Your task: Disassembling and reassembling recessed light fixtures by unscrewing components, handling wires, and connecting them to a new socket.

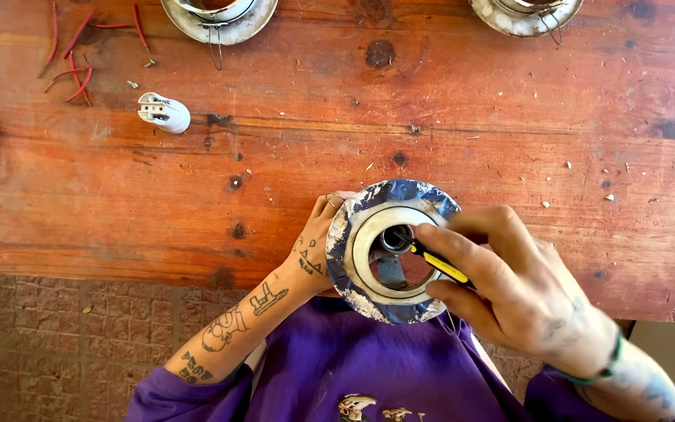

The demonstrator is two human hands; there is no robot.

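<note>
Fixture: the round metal light fixture (391,252), paint-flecked blue and white with a cream inner ring, sat at the near edge of the wooden surface (462,125).
Right hand: my right hand (509,285) reached over it, fingers clamped on a yellow-and-black screwdriver (437,262) with its tip in the central socket.
Left hand: my left hand (318,242) gripped the fixture's left rim, fingers curled around it.
Farther off: a white lamp holder (164,112) and red wire scraps (72,59) lay apart.
</note>
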